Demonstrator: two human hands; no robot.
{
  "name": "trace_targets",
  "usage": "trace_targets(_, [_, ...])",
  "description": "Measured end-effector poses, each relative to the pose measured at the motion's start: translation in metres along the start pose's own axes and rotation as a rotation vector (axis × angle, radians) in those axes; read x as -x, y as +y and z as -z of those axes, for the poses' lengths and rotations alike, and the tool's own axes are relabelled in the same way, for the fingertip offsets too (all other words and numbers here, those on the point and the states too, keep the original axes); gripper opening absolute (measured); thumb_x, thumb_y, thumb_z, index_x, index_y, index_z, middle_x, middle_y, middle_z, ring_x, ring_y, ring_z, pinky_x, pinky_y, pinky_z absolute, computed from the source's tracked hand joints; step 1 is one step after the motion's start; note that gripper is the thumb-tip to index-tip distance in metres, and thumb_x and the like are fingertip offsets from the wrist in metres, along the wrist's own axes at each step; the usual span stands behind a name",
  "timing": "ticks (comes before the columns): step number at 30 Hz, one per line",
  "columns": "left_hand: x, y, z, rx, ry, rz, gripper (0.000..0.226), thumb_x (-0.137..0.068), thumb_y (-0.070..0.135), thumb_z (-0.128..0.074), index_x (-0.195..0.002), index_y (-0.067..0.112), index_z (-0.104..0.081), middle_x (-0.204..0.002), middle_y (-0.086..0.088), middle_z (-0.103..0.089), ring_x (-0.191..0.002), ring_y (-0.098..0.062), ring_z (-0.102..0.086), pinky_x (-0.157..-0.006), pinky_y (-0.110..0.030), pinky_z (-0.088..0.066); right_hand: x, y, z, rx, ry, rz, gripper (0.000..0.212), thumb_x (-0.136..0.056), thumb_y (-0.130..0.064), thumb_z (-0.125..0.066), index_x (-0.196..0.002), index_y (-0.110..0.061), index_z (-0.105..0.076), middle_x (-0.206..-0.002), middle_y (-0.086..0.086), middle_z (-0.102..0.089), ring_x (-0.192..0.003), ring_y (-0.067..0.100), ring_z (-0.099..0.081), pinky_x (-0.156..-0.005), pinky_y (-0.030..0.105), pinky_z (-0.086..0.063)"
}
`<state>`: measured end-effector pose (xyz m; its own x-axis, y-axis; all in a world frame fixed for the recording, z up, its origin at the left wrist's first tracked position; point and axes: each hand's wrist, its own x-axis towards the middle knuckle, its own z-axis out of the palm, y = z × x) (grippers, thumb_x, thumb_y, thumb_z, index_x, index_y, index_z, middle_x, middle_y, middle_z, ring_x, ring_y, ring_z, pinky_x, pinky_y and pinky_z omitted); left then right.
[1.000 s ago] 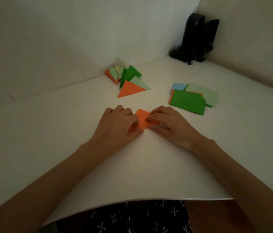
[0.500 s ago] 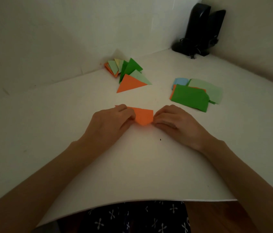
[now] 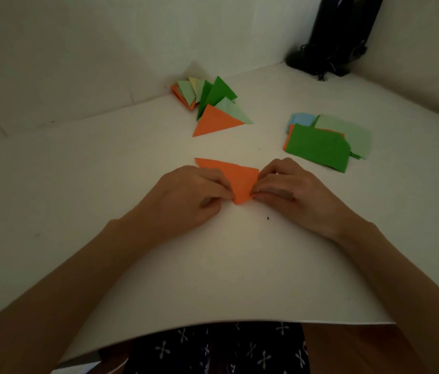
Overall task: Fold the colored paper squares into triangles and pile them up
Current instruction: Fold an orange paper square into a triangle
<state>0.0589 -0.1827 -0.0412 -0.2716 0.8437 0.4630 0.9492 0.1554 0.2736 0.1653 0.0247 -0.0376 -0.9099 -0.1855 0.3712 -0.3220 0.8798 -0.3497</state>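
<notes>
The orange triangle (image 3: 236, 179) now shows wider than a moment ago. The fold is made, with left hand (image 3: 188, 193) and right hand (image 3: 291, 190) pinching its edges. It looks ready for the pile (image 3: 213, 101).

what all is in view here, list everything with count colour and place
orange folded paper triangle: one, orange, middle of the table, between the hands
pile of folded paper triangles: several, overlapping, count unclear; orange, light green, dark green, pale yellow; far middle, by the wall
stack of unfolded paper squares: several; dark green on top, light green, blue and orange beneath; right of the pile
black device: one, black, far right corner
white table: one, white, under everything
dark patterned fabric: dark with pale crosses, below the table's near edge
left hand: one, holds the triangle's left side
right hand: one, pinches its right edge
</notes>
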Motion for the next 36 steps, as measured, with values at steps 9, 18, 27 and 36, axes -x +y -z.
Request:
trace_targets(9, [0.0,-0.003,0.01,0.031,-0.111,-0.066,0.035,-0.077,0.026,-0.044,-0.093,0.024,-0.075,-0.101,0.005,-0.069,-0.083,-0.007,-0.054,-0.064,-0.019,-0.043,-0.019,-0.009,-0.007,-0.236,-0.055,-0.377,0.02,-0.085,-0.027,-0.068,-0.071,-0.038,-0.057,-0.085,-0.009,-0.052,-0.089,0.018,-0.049,-0.083,0.029,-0.039])
trace_targets(18, [0.001,0.0,0.013,0.028,-0.137,-0.059,0.035,-0.078,0.027,-0.044,-0.094,0.023,-0.074,-0.1,0.005,-0.069,-0.074,-0.008,-0.059,-0.06,-0.02,-0.044,-0.022,-0.021,-0.013,-0.132,0.02,-0.482,0.011,-0.081,-0.027,-0.069,-0.078,-0.021,-0.061,-0.095,0.0,-0.055,-0.095,0.017,-0.044,-0.088,0.035,-0.035])
trace_targets(27, [0.0,0.008,0.015,-0.059,-0.145,-0.056,0.038,-0.08,0.028,-0.04,-0.097,0.025,-0.073,-0.099,0.003,-0.066,-0.069,-0.014,-0.063,-0.056,-0.023,-0.045,-0.014,-0.008,-0.016,0.024,0.03,-0.374,0.027,-0.081,-0.043,-0.057,-0.097,-0.021,-0.061,-0.098,-0.003,-0.045,-0.095,0.017,-0.037,-0.086,0.034,-0.033])
trace_targets(36, [-0.001,0.01,0.003,-0.106,-0.057,-0.034,0.033,-0.083,0.049,-0.047,-0.09,0.025,-0.068,-0.093,0.006,-0.063,-0.07,-0.014,-0.062,-0.053,-0.026,-0.049,-0.006,0.001,0.004,-0.21,-0.099,-0.063,0.025,-0.086,-0.02,-0.061,-0.107,-0.009,-0.068,-0.119,0.002,-0.059,-0.113,0.008,-0.05,-0.101,0.014,-0.034])
